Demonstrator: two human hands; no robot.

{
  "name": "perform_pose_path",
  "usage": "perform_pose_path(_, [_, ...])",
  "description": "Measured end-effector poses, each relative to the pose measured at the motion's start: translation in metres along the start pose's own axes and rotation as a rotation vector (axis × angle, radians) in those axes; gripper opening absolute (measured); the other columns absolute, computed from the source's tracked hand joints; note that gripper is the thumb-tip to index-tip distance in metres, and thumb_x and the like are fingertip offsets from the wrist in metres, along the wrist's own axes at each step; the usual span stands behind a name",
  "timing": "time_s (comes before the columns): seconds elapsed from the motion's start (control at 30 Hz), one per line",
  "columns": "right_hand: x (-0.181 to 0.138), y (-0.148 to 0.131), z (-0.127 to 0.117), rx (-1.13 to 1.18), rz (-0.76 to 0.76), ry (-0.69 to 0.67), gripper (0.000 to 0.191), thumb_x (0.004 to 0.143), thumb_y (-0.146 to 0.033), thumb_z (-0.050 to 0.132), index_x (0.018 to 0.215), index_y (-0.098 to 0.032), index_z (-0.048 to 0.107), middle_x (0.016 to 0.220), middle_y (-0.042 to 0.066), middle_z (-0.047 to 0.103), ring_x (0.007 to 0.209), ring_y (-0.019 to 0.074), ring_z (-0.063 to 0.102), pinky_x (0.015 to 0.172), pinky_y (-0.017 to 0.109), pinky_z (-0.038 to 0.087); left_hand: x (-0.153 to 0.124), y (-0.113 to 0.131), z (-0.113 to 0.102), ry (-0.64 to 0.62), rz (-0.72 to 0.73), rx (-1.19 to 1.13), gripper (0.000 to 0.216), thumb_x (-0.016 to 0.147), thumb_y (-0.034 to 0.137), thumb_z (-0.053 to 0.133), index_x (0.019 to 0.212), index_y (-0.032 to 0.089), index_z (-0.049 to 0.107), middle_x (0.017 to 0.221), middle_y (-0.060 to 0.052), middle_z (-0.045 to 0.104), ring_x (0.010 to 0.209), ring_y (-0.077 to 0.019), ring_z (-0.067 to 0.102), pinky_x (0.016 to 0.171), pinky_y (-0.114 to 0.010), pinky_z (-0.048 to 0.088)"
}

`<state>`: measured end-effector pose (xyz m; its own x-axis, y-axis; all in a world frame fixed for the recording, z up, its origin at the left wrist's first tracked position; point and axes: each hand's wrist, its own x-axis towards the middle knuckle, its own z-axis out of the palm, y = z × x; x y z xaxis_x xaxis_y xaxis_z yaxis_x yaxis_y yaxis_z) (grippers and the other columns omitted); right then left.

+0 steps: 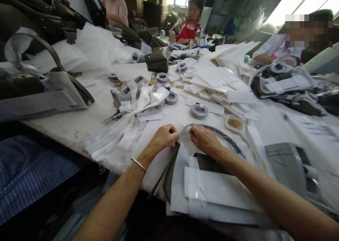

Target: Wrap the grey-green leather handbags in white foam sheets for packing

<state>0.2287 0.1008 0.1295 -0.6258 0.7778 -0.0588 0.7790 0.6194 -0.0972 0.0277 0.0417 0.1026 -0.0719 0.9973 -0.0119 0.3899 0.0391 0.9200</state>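
An olive handbag (169,179) lies at the near table edge, covered with white sheets (225,189) and a clear tape band (197,198). Its handle (230,138), wrapped in film, arches up behind it. My left hand (166,135) pinches the handle's left end, just above a dark strap (165,168) that hangs down the bag's side. Close by, my right hand (205,138) has its fingers curled together at the top left of the arch. Whatever lies between those fingertips is hidden.
Wrapped coils (199,111), white strips (127,124) and stacked foam sheets (219,78) crowd the table. A small dish (234,123) and a grey template (284,163) lie to the right. Another handbag (39,92) stands left. Several people sit around the far side.
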Motion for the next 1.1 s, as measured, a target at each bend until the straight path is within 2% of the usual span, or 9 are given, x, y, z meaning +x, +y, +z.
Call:
perform_pose_path(0.23, [-0.022, 0.017, -0.018, 0.131, 0.049, 0.024, 0.015, 0.089, -0.027, 0.060, 0.089, -0.023, 0.074, 0.091, 0.004, 0.074, 0.081, 0.0209, 0.065, 0.070, 0.030, 0.044, 0.000, -0.002, -0.002, -0.017, -0.022, -0.367, 0.014, 0.071, 0.030, 0.063, 0.070, 0.017, 0.059, 0.069, 0.003, 0.059, 0.069, -0.0121, 0.055, 0.068, -0.024, 0.042])
perform_pose_path(0.33, [-0.027, 0.013, -0.027, 0.565, 0.101, 0.058, 0.018, 0.085, -0.036, 0.064, 0.090, -0.022, 0.075, 0.083, 0.002, 0.073, 0.070, 0.0171, 0.062, 0.061, 0.027, 0.044, -0.001, 0.002, -0.002, -0.036, -0.064, -0.565, 0.016, 0.068, 0.030, 0.066, 0.068, 0.017, 0.057, 0.068, 0.002, 0.059, 0.070, -0.0121, 0.057, 0.072, -0.024, 0.044])
perform_pose_path(0.43, [-0.020, 0.000, -0.030, 1.090, 0.147, 0.029, 0.028, 0.079, -0.042, 0.071, 0.096, -0.020, 0.074, 0.075, 0.001, 0.071, 0.058, 0.0133, 0.057, 0.048, 0.023, 0.039, -0.001, 0.006, -0.002, -0.001, -0.108, -0.611, 0.022, 0.067, 0.036, 0.068, 0.069, 0.016, 0.057, 0.064, 0.002, 0.057, 0.062, -0.0100, 0.053, 0.063, -0.022, 0.041])
perform_pose_path(0.57, [0.001, -0.020, -0.022, 1.459, 0.159, -0.065, 0.038, 0.071, -0.050, 0.078, 0.087, -0.017, 0.068, 0.066, 0.000, 0.067, 0.049, 0.0101, 0.055, 0.042, 0.020, 0.038, 0.001, 0.006, -0.003, 0.035, -0.171, -0.697, 0.027, 0.064, 0.038, 0.072, 0.070, 0.016, 0.057, 0.058, 0.004, 0.052, 0.050, -0.0063, 0.041, 0.049, -0.020, 0.029])
perform_pose_path(0.7, [0.018, -0.035, -0.013, 1.381, 0.104, -0.214, 0.039, 0.072, -0.051, 0.078, 0.082, -0.014, 0.068, 0.065, 0.001, 0.067, 0.048, 0.0079, 0.055, 0.043, 0.019, 0.043, 0.005, 0.002, -0.003, 0.050, -0.189, -0.742, 0.028, 0.063, 0.040, 0.071, 0.069, 0.016, 0.057, 0.053, 0.006, 0.045, 0.048, -0.0058, 0.036, 0.047, -0.020, 0.025])
perform_pose_path(0.8, [0.025, -0.040, -0.011, 1.289, 0.118, -0.208, 0.039, 0.070, -0.043, 0.083, 0.089, -0.014, 0.065, 0.056, -0.002, 0.064, 0.044, 0.0095, 0.054, 0.041, 0.019, 0.044, 0.005, 0.002, -0.004, 0.076, -0.186, -0.733, 0.028, 0.064, 0.040, 0.072, 0.072, 0.016, 0.061, 0.055, 0.006, 0.045, 0.047, -0.0056, 0.034, 0.047, -0.020, 0.024])
perform_pose_path(0.9, [0.029, -0.041, -0.011, 1.292, 0.161, -0.185, 0.044, 0.071, -0.036, 0.084, 0.103, -0.014, 0.062, 0.054, -0.003, 0.064, 0.043, 0.0109, 0.056, 0.039, 0.019, 0.046, 0.000, 0.006, -0.005, 0.156, -0.031, -0.563, 0.023, 0.070, 0.038, 0.071, 0.074, 0.016, 0.067, 0.076, 0.001, 0.059, 0.055, -0.0059, 0.041, 0.050, -0.020, 0.032])
perform_pose_path(1.0, [0.030, -0.039, -0.010, 1.352, 0.248, -0.179, 0.030, 0.076, -0.030, 0.081, 0.096, -0.012, 0.068, 0.062, 0.001, 0.068, 0.047, 0.0097, 0.060, 0.044, 0.018, 0.051, -0.008, 0.012, -0.005, 0.232, 0.217, -0.279, 0.018, 0.075, 0.034, 0.069, 0.072, 0.017, 0.070, 0.099, -0.004, 0.063, 0.066, -0.0078, 0.051, 0.058, -0.020, 0.042])
perform_pose_path(1.1, [0.029, -0.036, -0.007, 1.464, 0.334, -0.159, 0.019, 0.078, -0.025, 0.079, 0.087, -0.012, 0.069, 0.066, 0.004, 0.070, 0.053, 0.0107, 0.064, 0.052, 0.020, 0.057, -0.011, 0.012, -0.002, 0.192, 0.209, -0.219, 0.024, 0.083, 0.039, 0.063, 0.082, 0.017, 0.070, 0.101, -0.006, 0.067, 0.060, -0.0076, 0.055, 0.052, -0.020, 0.044])
